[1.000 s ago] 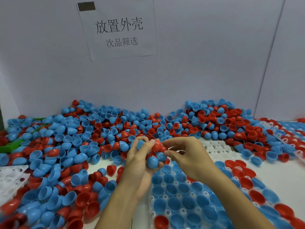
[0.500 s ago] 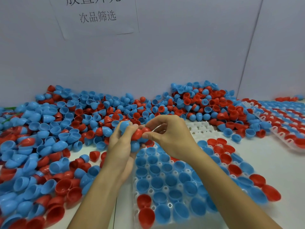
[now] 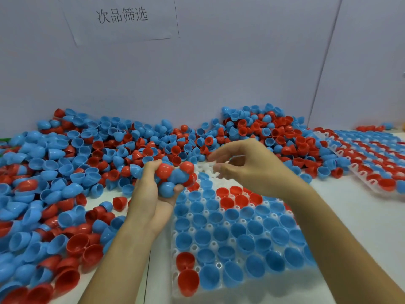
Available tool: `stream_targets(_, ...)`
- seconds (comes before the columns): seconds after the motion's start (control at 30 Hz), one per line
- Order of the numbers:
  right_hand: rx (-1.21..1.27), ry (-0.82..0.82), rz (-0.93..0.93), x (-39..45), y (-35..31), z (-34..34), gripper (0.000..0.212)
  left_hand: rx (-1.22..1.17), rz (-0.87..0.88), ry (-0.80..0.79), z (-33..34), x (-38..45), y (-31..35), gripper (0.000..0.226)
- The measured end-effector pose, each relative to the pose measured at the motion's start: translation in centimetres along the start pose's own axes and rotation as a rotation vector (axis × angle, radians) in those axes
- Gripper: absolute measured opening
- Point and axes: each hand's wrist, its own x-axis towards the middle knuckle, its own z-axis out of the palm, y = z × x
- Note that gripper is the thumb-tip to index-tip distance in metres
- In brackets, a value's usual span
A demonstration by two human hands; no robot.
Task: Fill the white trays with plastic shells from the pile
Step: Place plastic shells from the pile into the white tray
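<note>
A white tray [image 3: 205,169] lies in front of me, most of its cups filled with blue shells and a few red ones; its far rows show bare white. My left hand [image 3: 151,207] grips a handful of red and blue shells [image 3: 173,176] at the tray's far left corner. My right hand [image 3: 252,170] hovers over the tray's far end, thumb and fingers apart and loosely curled, with nothing visible between them. The pile of red and blue shells [image 3: 87,154] spreads across the left and back of the table.
A second filled tray [image 3: 368,150] lies at the far right. A grey wall with a paper sign [image 3: 122,18] stands right behind the pile. Bare white table shows to the right of the near tray.
My right hand has drawn away from the handful in my left hand and spread its fingers. The camera has tilted down and closer.
</note>
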Motion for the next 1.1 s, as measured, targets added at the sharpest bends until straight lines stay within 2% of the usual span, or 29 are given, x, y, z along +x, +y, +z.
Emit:
stream_targets(0.1, -0.201, -0.206, 0.017, -2.2, 0.1, -2.3, 0.009, -0.098, -0.042, 0.041, -0.2, 0.1, 0.1, 0.016)
stream_targets(0.2, -0.306, -0.362, 0.096, -4.9, 0.4, -3.1, 0.011, -0.124, -0.066, 0.062, -0.4, 0.3, 0.3, 0.016)
stream_targets(0.33, -0.475, -0.439, 0.188, -8.0, 0.7, -3.3, 0.006, -0.131, -0.065, 0.068, -0.6, 0.4, 0.3, 0.014)
stream_targets(0.47, -0.597, -0.51, 0.241, -9.1, 0.3, -2.3, 0.019, -0.11, -0.054, 0.067, -0.6, 0.5, 0.2, 0.015)
stream_targets(0.73, -0.788, -0.485, 0.156, -9.6, 0.2, -0.4, 0.021, -0.07, -0.035, 0.078, -0.7, 0.6, 0.1, 0.016)
stream_targets(0.83, -0.764, -0.508, 0.167, -9.8, 0.2, -0.5, 0.024, -0.063, -0.031, 0.088, -0.6, 0.6, 0.2, 0.015)
stream_targets(0.93, -0.724, -0.458, 0.167, -9.7, 0.2, -0.9, 0.031, -0.062, -0.027, 0.104, -0.6, 0.6, 0.2, 0.013)
stream_targets(1.03, -0.7, -0.374, 0.09, -9.4, 0.0, -0.7, 0.036, -0.061, -0.021, 0.112, -0.6, 0.5, 0.3, 0.01)
stream_targets(1.1, -0.666, -0.392, 0.063, -9.3, -0.2, -0.1, 0.04, -0.058, -0.018, 0.107, -0.6, 0.5, 0.3, 0.01)
